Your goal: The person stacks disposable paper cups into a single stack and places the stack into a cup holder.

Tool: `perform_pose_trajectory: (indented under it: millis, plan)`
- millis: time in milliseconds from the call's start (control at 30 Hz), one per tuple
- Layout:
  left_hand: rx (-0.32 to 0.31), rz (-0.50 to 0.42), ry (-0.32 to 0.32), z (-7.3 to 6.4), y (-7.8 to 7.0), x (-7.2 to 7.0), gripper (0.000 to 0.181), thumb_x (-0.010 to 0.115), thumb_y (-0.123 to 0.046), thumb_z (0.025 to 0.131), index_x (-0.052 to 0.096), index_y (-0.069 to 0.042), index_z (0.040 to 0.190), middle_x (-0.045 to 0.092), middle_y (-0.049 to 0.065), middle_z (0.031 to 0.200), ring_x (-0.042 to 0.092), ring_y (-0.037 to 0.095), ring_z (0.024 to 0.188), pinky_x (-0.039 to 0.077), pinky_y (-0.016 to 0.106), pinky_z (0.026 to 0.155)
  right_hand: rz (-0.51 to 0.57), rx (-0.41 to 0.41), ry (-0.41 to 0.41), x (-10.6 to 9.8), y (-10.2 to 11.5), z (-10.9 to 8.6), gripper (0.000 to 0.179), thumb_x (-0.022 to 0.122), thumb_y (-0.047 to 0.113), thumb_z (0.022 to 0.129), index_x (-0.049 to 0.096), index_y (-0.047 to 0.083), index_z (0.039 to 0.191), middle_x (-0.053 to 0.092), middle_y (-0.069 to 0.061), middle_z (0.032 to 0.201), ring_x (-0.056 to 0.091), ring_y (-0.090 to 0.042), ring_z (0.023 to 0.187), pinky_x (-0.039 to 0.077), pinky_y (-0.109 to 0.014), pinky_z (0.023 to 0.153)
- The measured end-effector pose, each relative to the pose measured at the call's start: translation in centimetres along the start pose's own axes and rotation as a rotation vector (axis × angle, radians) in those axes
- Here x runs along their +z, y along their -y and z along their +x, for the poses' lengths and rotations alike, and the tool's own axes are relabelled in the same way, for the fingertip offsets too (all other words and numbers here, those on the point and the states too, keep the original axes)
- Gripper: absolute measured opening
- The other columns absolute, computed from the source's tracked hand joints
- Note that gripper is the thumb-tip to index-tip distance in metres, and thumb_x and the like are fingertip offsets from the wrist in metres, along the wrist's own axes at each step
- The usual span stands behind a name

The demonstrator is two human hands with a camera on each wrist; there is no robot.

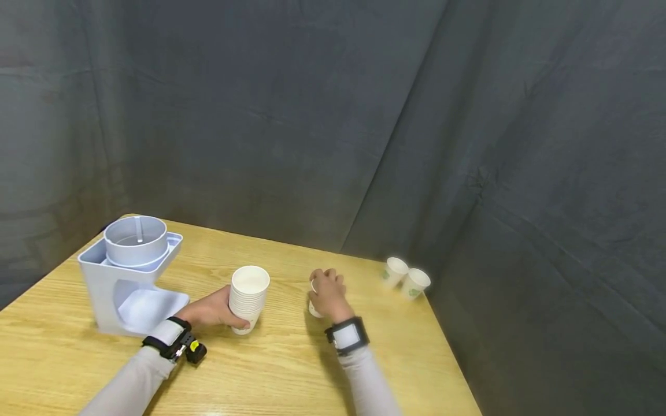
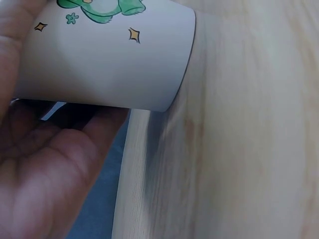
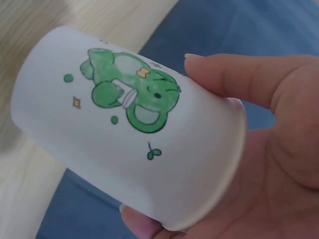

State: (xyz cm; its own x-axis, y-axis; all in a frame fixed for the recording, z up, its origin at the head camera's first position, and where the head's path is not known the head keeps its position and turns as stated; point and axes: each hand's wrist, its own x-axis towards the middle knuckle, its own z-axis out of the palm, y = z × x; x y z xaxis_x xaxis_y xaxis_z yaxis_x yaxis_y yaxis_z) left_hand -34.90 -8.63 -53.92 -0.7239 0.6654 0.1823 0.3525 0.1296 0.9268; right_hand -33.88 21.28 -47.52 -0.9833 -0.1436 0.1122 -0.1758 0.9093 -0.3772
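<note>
My left hand [image 1: 218, 309] grips a stack of white paper cups [image 1: 250, 292] around its side, left of the middle of the table. Up close in the left wrist view, the bottom cup [image 2: 114, 59] carries a green printed figure and small orange stars, its base right at the wood. Farther right, my right hand [image 1: 328, 294] holds a single paper cup [image 3: 119, 114] near its rim, between thumb and fingers. A green bear drawing is printed on that cup's side. From the head view, the hand hides most of this cup.
Two more paper cups [image 1: 395, 270] stand side by side at the table's back right corner. On the left is a white dispenser-like stand [image 1: 104, 294] with a round hopper [image 1: 136, 248] on top. A dark curtain [image 1: 260, 115] hangs behind the wooden table [image 1: 270, 375].
</note>
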Motion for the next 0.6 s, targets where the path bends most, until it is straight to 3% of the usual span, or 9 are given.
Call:
perform_pose_trajectory:
  millis: [600]
  plan:
    - [-0.013, 0.002, -0.006, 0.1, -0.1, 0.1, 0.078, 0.088, -0.009, 0.075, 0.044, 0.005, 0.138, 0.063, 0.015, 0.122, 0.06, 0.023, 0.111, 0.045, 0.043, 0.097, 0.219, -0.174, -0.208, -1.9, 6.3, -0.5, 0.034, 0.065, 0.019, 0.098, 0.055, 0.011, 0.13, 0.042, -0.021, 0.14, 0.035, -0.04, 0.128, 0.034, -0.06, 0.102]
